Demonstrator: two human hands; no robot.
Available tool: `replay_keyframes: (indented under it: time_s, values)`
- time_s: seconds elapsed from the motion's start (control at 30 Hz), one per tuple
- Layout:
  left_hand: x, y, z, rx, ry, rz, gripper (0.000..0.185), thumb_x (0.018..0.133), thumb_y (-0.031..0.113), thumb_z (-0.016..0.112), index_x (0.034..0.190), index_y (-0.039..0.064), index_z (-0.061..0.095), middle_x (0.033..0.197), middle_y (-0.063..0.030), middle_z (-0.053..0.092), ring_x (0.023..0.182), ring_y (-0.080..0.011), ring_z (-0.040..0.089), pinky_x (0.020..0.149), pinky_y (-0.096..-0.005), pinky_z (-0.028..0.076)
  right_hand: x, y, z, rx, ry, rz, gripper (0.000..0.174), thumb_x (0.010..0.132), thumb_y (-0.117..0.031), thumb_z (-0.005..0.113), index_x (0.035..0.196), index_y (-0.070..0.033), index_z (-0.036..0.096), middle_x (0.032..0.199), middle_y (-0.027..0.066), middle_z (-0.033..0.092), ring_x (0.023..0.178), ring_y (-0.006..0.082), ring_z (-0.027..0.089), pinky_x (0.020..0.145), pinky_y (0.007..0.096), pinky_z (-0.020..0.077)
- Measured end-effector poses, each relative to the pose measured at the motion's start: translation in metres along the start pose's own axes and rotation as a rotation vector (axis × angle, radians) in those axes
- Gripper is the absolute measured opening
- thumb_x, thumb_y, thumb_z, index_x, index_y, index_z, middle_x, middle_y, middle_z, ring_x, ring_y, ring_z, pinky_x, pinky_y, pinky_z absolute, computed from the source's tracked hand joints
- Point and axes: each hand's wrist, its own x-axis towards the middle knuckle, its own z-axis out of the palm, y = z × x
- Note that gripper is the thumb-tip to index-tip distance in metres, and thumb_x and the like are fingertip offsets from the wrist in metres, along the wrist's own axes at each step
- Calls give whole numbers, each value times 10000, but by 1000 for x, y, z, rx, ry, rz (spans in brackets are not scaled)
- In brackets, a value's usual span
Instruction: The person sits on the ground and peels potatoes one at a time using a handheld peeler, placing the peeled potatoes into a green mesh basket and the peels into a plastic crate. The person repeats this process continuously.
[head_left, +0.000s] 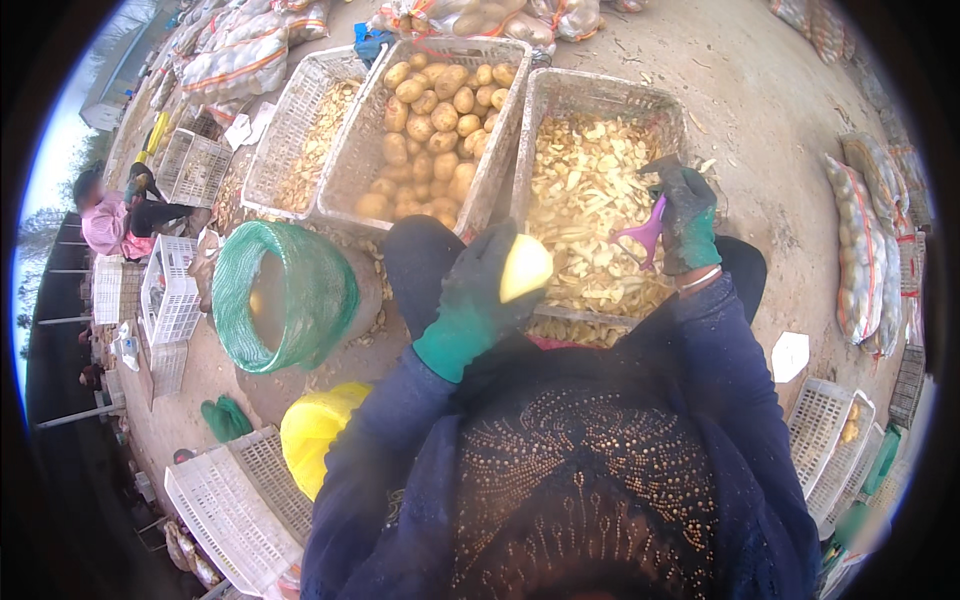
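A peeled, pale yellow potato (526, 268) sits in my left hand (480, 289), which wears a dark-palmed green glove. My right hand (686, 217), gloved the same way, grips a peeler with a purple handle (646, 234). The peeler and hand are over the right side of a plastic crate (607, 84) full of potato peelings (592, 195). Left of it, a second crate (517, 56) holds many unpeeled potatoes (442, 116). Potato and peeler are well apart from each other.
A bucket lined with green mesh (319, 300) stands at my left, a potato in its cloudy water. Another crate (259, 161) contains peelings. Filled net sacks (859, 251) lie at right and at the back. A person (112, 225) sits at far left among crates.
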Motion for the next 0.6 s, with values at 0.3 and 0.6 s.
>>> replay_keyframes:
  time_s: [0.3, 0.6]
  values:
    - [-90, -224, -196, 661, 382, -703, 733, 688, 289, 737, 1257, -52, 424, 1199, -249, 486, 1106, -379, 483, 946, -413, 387, -5, 67, -20, -117, -38, 313, 164, 833, -174, 609, 877, -16, 610, 715, 15, 569, 643, 115, 539, 585, 235, 431]
    - [3, -239, -138, 491, 246, -513, 412, 836, 269, 599, 1156, 17, 541, 1158, -170, 549, 1056, -310, 538, 909, -374, 422, 13, 83, -9, -258, -62, 405, 199, 835, -193, 606, 879, 1, 618, 702, 41, 585, 609, 123, 551, 544, 241, 422]
